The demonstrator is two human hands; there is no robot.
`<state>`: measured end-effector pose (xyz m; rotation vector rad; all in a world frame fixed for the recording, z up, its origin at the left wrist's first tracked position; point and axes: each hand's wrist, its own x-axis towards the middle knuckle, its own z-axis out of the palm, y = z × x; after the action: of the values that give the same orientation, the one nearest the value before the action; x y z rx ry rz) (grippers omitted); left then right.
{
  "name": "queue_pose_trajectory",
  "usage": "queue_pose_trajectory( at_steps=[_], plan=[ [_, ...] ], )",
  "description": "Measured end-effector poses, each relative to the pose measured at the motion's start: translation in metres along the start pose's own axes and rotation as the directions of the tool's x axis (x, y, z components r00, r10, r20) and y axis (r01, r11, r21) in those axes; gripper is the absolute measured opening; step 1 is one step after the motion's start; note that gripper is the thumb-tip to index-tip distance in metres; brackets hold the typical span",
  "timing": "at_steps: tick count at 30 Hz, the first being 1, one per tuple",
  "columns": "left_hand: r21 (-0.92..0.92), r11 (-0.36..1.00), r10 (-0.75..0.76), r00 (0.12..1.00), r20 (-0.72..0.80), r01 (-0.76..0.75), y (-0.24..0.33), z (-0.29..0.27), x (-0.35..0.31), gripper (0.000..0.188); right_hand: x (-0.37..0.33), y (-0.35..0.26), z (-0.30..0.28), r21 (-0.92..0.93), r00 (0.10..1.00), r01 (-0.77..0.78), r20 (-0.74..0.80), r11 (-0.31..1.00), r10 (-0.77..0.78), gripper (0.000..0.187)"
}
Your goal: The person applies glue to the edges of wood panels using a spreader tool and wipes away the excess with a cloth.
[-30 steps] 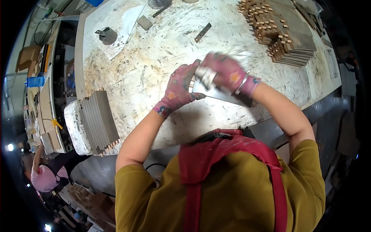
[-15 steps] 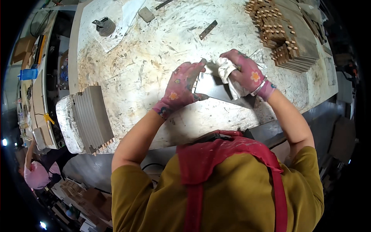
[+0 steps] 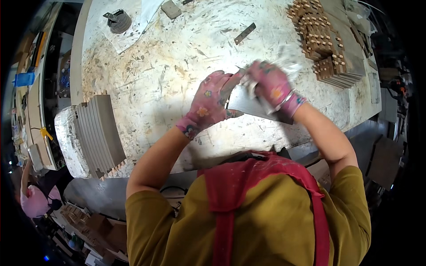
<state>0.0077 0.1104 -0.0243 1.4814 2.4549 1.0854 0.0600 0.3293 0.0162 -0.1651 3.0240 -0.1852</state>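
Note:
A flat grey panel [image 3: 249,103] with a smooth, shiny face lies under my hands at the near side of the worktable. My left hand [image 3: 209,101], in a pink flowered glove, grips the panel's left end, thumb along the near edge and fingers at the far edge. A crumpled white cloth [image 3: 265,105] is bunched under my right hand [image 3: 271,86], which wears a matching glove and presses it on the panel's face. Motion blurs that hand and the cloth. The panel's right part is mostly hidden beneath them.
Grey panels with wooden dowels [image 3: 320,37] are stacked at the far right. More panels [image 3: 100,133] stand on edge beside a wrapped block [image 3: 71,137] at left. A dark tin [image 3: 119,22], sanding block [image 3: 171,9] and metal strip [image 3: 245,33] lie farther back. Another person [image 3: 37,199] is at far left.
My right hand has slid leftward over the panel with the cloth, closer to my left hand. My left hand keeps its hold at the panel's end. The whole view has shifted slightly.

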Motion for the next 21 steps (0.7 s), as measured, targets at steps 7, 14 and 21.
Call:
queue_pose_trajectory(
  at_steps=[7,14,21],
  plan=[
    [-0.018,1.000,0.025,1.000,-0.007,-0.026,0.002,-0.007,0.005,0.102,-0.008,-0.017,-0.031,0.306,0.978,0.164,-0.177,0.938,-0.113,0.032],
    [-0.020,1.000,0.001,0.999,-0.038,-0.002,-0.005,0.007,0.002,0.101,-0.007,-0.040,-0.008,0.026,0.975,0.221,-0.014,0.975,-0.221,0.042],
    [-0.053,0.998,-0.028,0.997,0.067,0.031,0.000,-0.008,0.007,0.096,-0.006,0.033,-0.011,0.241,0.990,-0.054,-0.115,0.969,0.084,0.034]
  ],
)
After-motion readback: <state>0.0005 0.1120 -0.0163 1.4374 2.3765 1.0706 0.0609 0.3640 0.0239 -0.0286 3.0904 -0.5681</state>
